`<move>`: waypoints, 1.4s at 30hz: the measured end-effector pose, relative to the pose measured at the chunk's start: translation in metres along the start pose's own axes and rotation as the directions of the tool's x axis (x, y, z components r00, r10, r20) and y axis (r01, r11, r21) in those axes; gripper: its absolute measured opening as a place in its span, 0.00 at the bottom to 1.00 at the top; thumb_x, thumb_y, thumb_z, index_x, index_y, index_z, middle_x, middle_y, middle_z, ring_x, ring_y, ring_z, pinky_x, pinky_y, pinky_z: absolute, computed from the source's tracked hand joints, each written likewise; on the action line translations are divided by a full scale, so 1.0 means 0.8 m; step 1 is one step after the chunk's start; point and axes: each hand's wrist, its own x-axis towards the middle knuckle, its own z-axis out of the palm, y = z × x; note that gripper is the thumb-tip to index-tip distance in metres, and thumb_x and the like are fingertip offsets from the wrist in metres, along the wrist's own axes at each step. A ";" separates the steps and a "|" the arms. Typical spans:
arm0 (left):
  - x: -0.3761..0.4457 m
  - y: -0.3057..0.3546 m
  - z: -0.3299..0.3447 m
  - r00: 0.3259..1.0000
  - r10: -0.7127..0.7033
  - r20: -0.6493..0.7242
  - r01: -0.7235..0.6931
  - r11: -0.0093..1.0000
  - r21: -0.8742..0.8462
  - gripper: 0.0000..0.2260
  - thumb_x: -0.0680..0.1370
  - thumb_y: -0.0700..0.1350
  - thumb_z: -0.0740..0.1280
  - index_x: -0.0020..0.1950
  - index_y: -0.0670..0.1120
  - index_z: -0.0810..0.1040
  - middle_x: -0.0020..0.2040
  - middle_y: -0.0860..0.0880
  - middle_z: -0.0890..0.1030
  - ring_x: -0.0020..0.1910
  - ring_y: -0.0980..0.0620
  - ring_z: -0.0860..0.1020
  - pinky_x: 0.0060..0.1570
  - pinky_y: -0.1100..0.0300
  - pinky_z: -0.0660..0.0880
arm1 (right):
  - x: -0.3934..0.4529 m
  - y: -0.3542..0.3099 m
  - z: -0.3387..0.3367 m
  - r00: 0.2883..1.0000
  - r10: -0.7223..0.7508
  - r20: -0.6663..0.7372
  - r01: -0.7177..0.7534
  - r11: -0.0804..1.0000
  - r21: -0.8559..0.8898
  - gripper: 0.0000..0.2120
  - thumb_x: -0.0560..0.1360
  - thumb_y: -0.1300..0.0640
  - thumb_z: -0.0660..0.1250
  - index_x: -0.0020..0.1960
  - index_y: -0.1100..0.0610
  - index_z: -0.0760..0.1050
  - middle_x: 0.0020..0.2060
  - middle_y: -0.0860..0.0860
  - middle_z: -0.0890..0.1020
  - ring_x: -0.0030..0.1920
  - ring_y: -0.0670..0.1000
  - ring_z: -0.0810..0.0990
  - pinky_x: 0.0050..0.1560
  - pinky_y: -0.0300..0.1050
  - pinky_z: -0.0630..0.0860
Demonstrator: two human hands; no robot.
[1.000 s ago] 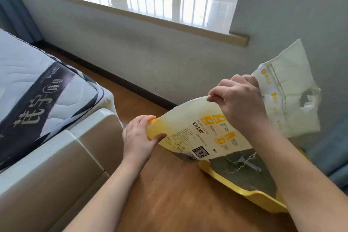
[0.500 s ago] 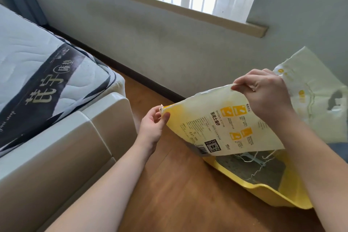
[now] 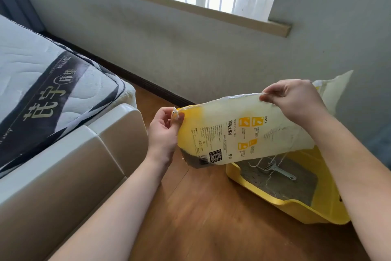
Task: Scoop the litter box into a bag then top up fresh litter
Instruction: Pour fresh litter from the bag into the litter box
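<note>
A person holds a yellow and white litter bag (image 3: 243, 131) sideways in the middle of the frame, above the wooden floor (image 3: 201, 218). The left hand (image 3: 164, 131) pinches the bag's yellow corner between thumb and fingers, left of centre. The right hand (image 3: 293, 99), right of centre and higher, is closed on the bag's top edge, gripping what looks like a thin string. Loose white threads (image 3: 273, 165) hang from the bag's right part down toward the yellow litter box (image 3: 296, 207) in the lower right of the frame. The box sits on the floor and holds grey litter (image 3: 275, 184), with a pale scoop (image 3: 277, 169) lying on it. A mattress (image 3: 42, 83) on a beige bed frame (image 3: 63, 176) fills the left side. A window sill (image 3: 169, 0) runs across the top.
</note>
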 end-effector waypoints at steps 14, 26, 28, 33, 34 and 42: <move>-0.018 0.023 0.015 0.998 0.018 0.057 -0.021 0.999 0.040 0.05 0.78 0.48 0.69 0.49 0.47 0.76 0.45 0.39 0.81 0.45 0.42 0.82 0.46 0.41 0.80 | -0.003 0.012 -0.029 0.950 0.187 0.250 -0.181 0.982 -0.049 0.02 0.71 0.50 0.75 0.42 0.47 0.83 0.36 0.45 0.83 0.37 0.44 0.77 0.37 0.36 0.71; -0.020 0.032 0.039 0.992 0.082 0.093 -0.089 0.993 0.081 0.09 0.78 0.49 0.71 0.51 0.44 0.77 0.47 0.37 0.80 0.49 0.35 0.80 0.45 0.34 0.78 | -0.018 0.039 -0.028 0.913 0.263 0.313 -0.266 0.963 -0.033 0.02 0.73 0.51 0.73 0.44 0.49 0.83 0.39 0.47 0.83 0.40 0.47 0.79 0.37 0.35 0.71; -0.021 0.033 0.044 0.991 0.092 0.101 -0.101 0.991 0.086 0.08 0.78 0.48 0.71 0.51 0.45 0.77 0.48 0.36 0.80 0.49 0.35 0.80 0.45 0.33 0.78 | -0.021 0.044 -0.028 0.906 0.275 0.322 -0.278 0.960 -0.037 0.02 0.73 0.52 0.73 0.45 0.50 0.83 0.39 0.46 0.83 0.39 0.45 0.78 0.37 0.36 0.71; -0.023 0.033 0.056 0.987 0.115 0.109 -0.128 0.984 0.123 0.08 0.78 0.47 0.70 0.51 0.44 0.78 0.48 0.38 0.81 0.46 0.39 0.81 0.44 0.36 0.78 | -0.029 0.057 -0.023 0.895 0.290 0.339 -0.293 0.955 -0.044 0.03 0.73 0.54 0.73 0.46 0.52 0.84 0.36 0.45 0.81 0.35 0.42 0.76 0.35 0.34 0.69; -0.023 0.033 0.057 0.987 0.115 0.111 -0.128 0.984 0.125 0.08 0.78 0.47 0.70 0.52 0.43 0.77 0.48 0.39 0.81 0.47 0.38 0.81 0.44 0.36 0.79 | -0.030 0.059 -0.023 0.894 0.292 0.339 -0.295 0.955 -0.043 0.03 0.73 0.54 0.73 0.46 0.52 0.84 0.36 0.45 0.81 0.35 0.41 0.76 0.35 0.33 0.69; -0.024 0.033 0.067 0.979 0.151 0.139 -0.170 0.976 0.137 0.08 0.78 0.47 0.71 0.52 0.44 0.78 0.47 0.40 0.81 0.48 0.38 0.81 0.43 0.36 0.78 | -0.032 0.070 -0.023 0.894 0.300 0.333 -0.298 0.953 -0.059 0.03 0.73 0.53 0.73 0.46 0.50 0.83 0.37 0.44 0.81 0.38 0.44 0.77 0.35 0.35 0.69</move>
